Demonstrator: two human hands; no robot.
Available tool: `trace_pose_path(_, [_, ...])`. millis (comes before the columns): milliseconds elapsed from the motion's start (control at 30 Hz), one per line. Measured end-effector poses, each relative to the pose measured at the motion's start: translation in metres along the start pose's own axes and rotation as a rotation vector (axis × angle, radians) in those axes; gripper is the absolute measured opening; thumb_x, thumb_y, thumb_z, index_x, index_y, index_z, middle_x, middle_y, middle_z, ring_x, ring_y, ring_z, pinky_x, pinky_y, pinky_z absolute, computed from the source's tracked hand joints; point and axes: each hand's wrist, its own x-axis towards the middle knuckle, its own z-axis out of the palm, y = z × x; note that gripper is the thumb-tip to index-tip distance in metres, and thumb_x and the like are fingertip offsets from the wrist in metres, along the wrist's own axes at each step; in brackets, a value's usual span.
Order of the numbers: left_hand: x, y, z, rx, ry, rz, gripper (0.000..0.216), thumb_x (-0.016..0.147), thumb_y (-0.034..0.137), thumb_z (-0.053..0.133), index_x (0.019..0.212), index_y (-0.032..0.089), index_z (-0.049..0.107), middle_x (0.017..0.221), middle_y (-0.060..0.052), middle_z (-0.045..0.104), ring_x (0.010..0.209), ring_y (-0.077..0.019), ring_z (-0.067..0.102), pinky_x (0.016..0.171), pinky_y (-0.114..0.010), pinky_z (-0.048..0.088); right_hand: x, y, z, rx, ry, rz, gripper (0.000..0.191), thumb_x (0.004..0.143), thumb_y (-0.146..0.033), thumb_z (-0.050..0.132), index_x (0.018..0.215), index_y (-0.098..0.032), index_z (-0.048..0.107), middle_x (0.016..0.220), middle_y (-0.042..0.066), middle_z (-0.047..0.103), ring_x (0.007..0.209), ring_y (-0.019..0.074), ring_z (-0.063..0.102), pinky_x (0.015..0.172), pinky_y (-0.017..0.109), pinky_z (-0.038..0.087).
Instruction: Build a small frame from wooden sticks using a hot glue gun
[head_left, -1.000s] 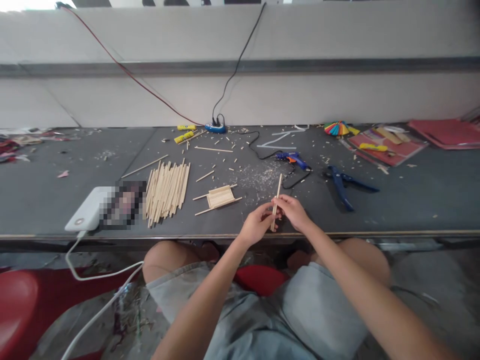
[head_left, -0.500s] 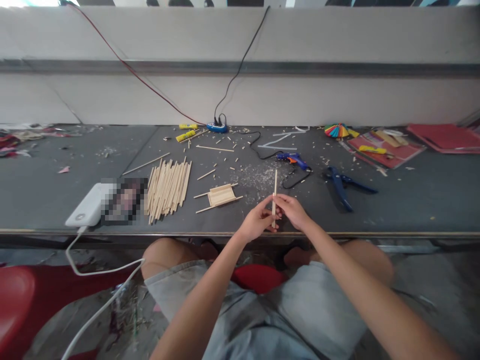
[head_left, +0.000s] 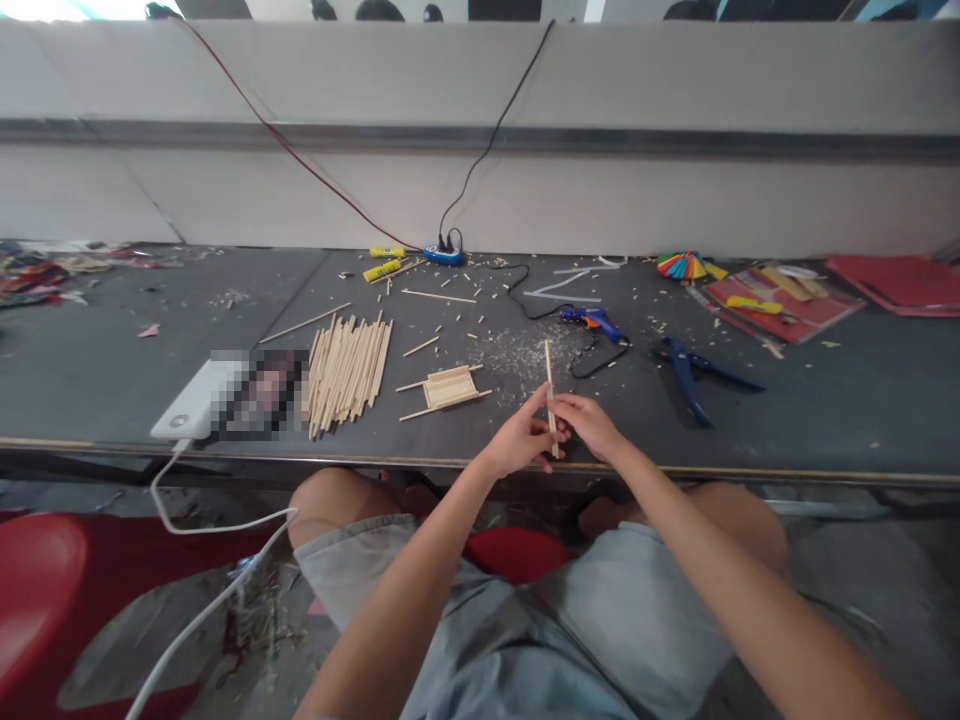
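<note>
Both my hands meet over the near edge of the dark table (head_left: 825,400), pinching one thin wooden stick (head_left: 548,372) that stands almost upright. My left hand (head_left: 517,443) grips its lower part with closed fingers. My right hand (head_left: 590,425) pinches it from the right side. A small frame glued from sticks (head_left: 447,388) lies on the table just left of my hands. Further left is a loose pile of wooden sticks (head_left: 347,372).
A blue glue gun (head_left: 592,320) with a black cord and blue cutters (head_left: 690,371) lie beyond my right hand. A white power bank (head_left: 187,405) sits at the left. Yellow glue tubes (head_left: 382,269), a blue power plug (head_left: 444,255), coloured paper and red folders (head_left: 780,300) line the back.
The stick has turned from leaning right to nearly upright, tilting slightly left. My hands stay pinched on it at the table edge; the view has shifted a little.
</note>
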Motion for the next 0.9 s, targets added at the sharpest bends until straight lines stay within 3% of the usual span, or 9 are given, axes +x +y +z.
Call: trace_pose_path(900, [0.001, 0.0016, -0.0031, -0.077, -0.03, -0.013, 0.087, 0.074, 0.016, 0.066, 0.142, 0.03, 0.014, 0.081, -0.002, 0.064, 0.073, -0.0211, 0.068, 0.044, -0.024, 0.054, -0.002, -0.0042, -0.0002, -0.009, -0.018, 0.002, 0.036, 0.077, -0.045, 0.058, 0.094, -0.015, 0.067, 0.053, -0.005, 0.05, 0.047, 0.0089, 0.045, 0.045, 0.022, 0.036])
